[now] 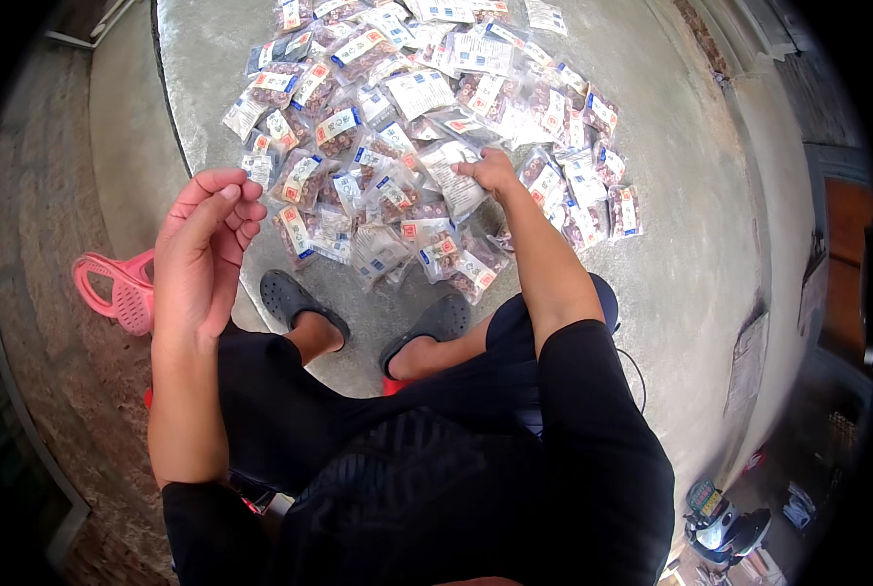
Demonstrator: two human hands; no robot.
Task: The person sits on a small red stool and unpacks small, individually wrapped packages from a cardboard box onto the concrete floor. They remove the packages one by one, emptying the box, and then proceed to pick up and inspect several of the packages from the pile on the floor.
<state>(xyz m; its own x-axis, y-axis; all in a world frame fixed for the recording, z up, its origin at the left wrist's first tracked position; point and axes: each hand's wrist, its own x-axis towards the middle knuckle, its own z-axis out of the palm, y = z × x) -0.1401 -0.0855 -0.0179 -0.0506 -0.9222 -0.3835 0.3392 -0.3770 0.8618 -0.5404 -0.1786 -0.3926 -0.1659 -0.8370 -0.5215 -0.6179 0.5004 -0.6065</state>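
A clear plastic packet (452, 192), its printed back face up, is gripped at its right edge by my right hand (489, 174). The thumb lies over the print; the other fingers are partly hidden. Around and beneath it spreads a loose heap of similar sealed packets (337, 130), holding small reddish-brown ring-shaped pieces and bearing printed labels. My left hand (205, 253) is raised left of the heap, palm turned inward. Its fingers curl loosely with the thumb against the index finger, and nothing shows in it. Nearest to its fingertips in the picture is a small white-backed packet (258, 168).
The packets lie on a concrete floor (671, 183). My feet in dark clogs (436, 322) stand just before the heap. At left is a pink perforated plastic object (117, 286) near a brick surface (77, 351). A scooter-like vehicle (726, 527) appears at lower right.
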